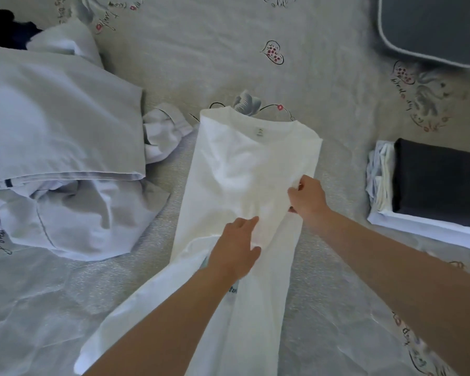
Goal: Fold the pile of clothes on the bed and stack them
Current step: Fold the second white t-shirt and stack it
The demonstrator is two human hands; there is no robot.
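A white T-shirt lies lengthwise on the bed, collar and label at the far end, its sides folded inward into a long strip. My left hand rests on the shirt's middle and pinches a fold of cloth between thumb and fingers. My right hand grips the shirt's right edge a little farther up. On the left lies the unfolded pile of pale blue and white clothes. At the right edge sits a stack of folded clothes with a dark garment on top.
The bed sheet is grey with heart and flower prints. A grey cushion lies at the far right corner. A crumpled white piece sits between pile and shirt. Dark clothing shows at the far left.
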